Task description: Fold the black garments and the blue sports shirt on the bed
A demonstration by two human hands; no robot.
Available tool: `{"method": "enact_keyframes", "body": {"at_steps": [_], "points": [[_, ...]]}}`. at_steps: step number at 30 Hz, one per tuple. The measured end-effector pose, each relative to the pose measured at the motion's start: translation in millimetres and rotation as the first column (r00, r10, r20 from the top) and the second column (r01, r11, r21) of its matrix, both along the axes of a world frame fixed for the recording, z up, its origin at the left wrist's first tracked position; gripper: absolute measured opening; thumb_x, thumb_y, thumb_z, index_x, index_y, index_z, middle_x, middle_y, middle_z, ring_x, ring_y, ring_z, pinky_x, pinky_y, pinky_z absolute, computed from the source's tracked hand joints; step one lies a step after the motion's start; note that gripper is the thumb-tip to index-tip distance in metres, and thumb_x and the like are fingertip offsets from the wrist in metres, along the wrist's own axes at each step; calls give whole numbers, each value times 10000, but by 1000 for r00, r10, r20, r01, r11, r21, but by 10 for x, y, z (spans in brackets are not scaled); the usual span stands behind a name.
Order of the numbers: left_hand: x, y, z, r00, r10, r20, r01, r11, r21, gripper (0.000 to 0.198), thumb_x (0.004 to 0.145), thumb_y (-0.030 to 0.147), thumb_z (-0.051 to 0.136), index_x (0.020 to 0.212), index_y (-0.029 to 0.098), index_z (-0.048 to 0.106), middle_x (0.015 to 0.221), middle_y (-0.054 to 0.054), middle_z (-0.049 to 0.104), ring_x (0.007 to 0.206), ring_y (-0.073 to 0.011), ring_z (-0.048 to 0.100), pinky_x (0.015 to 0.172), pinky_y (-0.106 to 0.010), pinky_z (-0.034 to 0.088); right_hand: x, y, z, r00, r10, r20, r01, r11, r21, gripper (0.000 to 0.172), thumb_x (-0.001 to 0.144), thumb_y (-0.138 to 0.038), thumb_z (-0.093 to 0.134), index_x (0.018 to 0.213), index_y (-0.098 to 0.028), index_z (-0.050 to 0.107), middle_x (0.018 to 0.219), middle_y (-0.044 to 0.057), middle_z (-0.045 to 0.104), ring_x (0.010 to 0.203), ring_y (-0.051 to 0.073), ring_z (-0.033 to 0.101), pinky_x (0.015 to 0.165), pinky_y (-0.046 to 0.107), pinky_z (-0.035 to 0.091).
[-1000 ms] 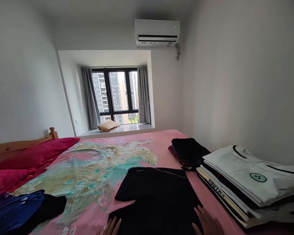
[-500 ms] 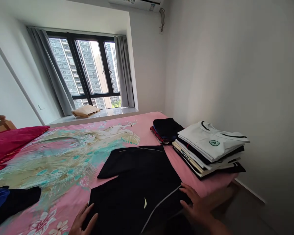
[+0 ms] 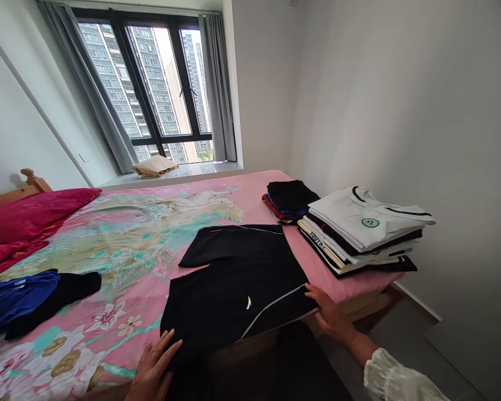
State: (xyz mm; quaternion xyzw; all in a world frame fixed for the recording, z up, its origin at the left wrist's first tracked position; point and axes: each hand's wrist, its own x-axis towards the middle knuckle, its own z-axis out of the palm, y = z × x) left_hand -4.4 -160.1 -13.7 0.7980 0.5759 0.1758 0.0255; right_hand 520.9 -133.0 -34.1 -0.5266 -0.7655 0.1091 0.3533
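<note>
A pair of black shorts (image 3: 229, 278) with thin grey piping and a small pale logo lies flat on the bed, its legs pointing left. My left hand (image 3: 153, 365) rests at the near left corner of the shorts, fingers stretched out and apart. At their near right corner, my right hand (image 3: 328, 312) touches the fabric with its fingertips, thumb held away from the fingers. The near edge of the shorts runs along the bed's edge.
Right of the shorts stands a stack of folded shirts (image 3: 369, 223), a white one on top. Behind it sits a smaller dark folded pile (image 3: 292, 197). Blue and black clothing (image 3: 37, 298) lies at left, near red pillows (image 3: 37, 217). A patterned pink sheet (image 3: 129, 273) covers the bed.
My view has tilted down, so the bed appears higher. Both hands remain at the near corners of the shorts, and more of the right sleeve shows. The shorts look the same.
</note>
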Motion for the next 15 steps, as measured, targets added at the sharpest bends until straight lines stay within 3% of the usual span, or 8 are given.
{"method": "enact_keyframes", "body": {"at_steps": [7, 15], "points": [[-7, -17, 92, 997, 9, 80, -8, 1000, -12, 511, 783, 228, 414, 1283, 307, 488, 1397, 35, 450, 1314, -192, 360, 1121, -432, 233, 48, 64, -34, 1000, -6, -17, 6, 999, 37, 480, 754, -114, 359, 1195, -177, 536, 1334, 89, 492, 1268, 189, 409, 1077, 443, 330], [8, -49, 95, 997, 38, 66, -37, 999, -18, 357, 810, 347, 438, 1107, 363, 633, 1315, 63, 538, 1282, -215, 412, 1116, -434, 261, 38, 128, -24, 997, -57, 49, 52, 995, 88, 484, 719, -100, 370, 1145, -159, 592, 1248, 89, 574, 1184, 194, 502, 1024, 417, 401]]}}
